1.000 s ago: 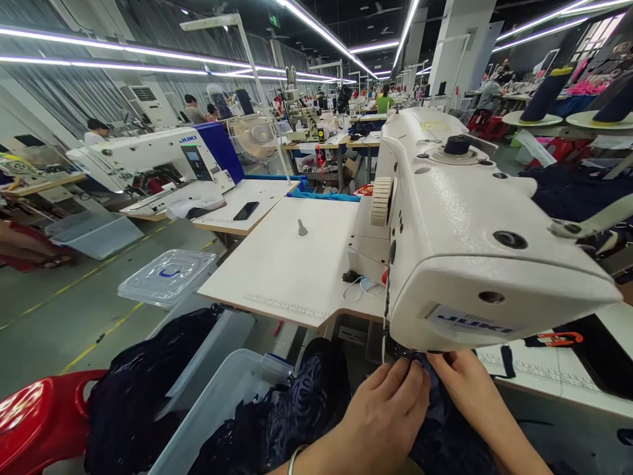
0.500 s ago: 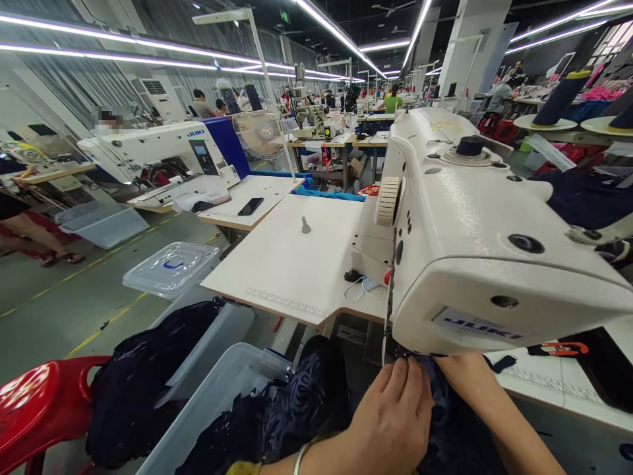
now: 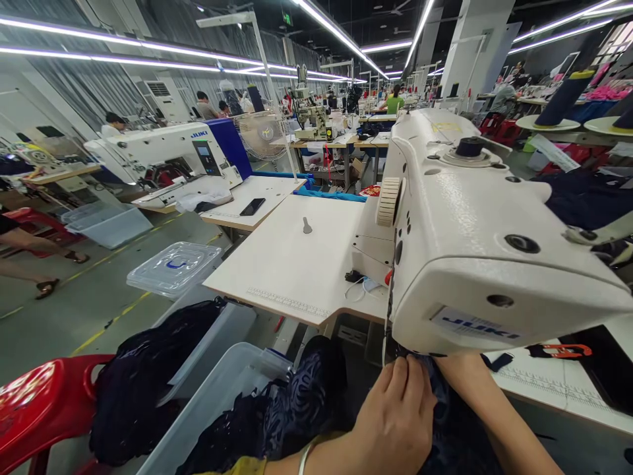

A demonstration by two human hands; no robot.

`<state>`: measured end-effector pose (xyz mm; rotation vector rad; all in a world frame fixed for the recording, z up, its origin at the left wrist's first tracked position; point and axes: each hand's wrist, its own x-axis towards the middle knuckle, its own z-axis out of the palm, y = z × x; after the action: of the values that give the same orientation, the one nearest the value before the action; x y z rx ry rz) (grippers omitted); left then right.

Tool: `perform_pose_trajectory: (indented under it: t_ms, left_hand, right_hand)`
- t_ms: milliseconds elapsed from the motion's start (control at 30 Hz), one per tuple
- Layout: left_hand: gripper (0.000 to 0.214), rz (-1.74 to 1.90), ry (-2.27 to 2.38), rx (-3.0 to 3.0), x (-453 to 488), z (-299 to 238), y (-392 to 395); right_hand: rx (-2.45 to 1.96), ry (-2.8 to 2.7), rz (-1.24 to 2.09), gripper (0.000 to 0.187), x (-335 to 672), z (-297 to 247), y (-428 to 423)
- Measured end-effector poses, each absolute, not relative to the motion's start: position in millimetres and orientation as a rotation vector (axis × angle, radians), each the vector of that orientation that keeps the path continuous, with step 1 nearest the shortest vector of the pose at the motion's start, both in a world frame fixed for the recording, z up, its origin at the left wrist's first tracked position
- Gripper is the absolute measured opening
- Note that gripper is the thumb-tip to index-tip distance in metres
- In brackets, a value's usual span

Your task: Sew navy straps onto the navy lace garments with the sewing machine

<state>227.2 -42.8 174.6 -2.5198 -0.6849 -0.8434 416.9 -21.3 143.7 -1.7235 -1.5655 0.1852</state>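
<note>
A white JUKI sewing machine (image 3: 475,224) fills the right half of the view. Dark navy lace fabric (image 3: 301,402) runs from a clear plastic bin (image 3: 217,396) up under the machine head. My left hand (image 3: 395,415) lies closed on the fabric just below the machine's front end, with a bangle at the wrist. My right hand (image 3: 465,376) reaches under the machine head beside it, pressed on the same fabric; its fingertips are hidden by the machine.
A white work table (image 3: 297,257) extends left of the machine. More navy fabric (image 3: 143,376) fills a second bin, beside a red stool (image 3: 39,402) and a clear lid (image 3: 173,264). Red-handled snips (image 3: 561,349) lie at right. Other machines and people are behind.
My left hand has slid slightly right and up over the fabric, toward the machine head. My right hand has gone further under the machine. A person at far left walks on.
</note>
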Motion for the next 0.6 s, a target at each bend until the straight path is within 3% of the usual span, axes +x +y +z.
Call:
perform_pose_trajectory:
  t_ms: [600]
  left_hand:
    - [0.029,-0.833,-0.689,-2.501,229,169,-42]
  right_hand:
    - [-1.768,-1.523,0.191,0.025,415,147,-21]
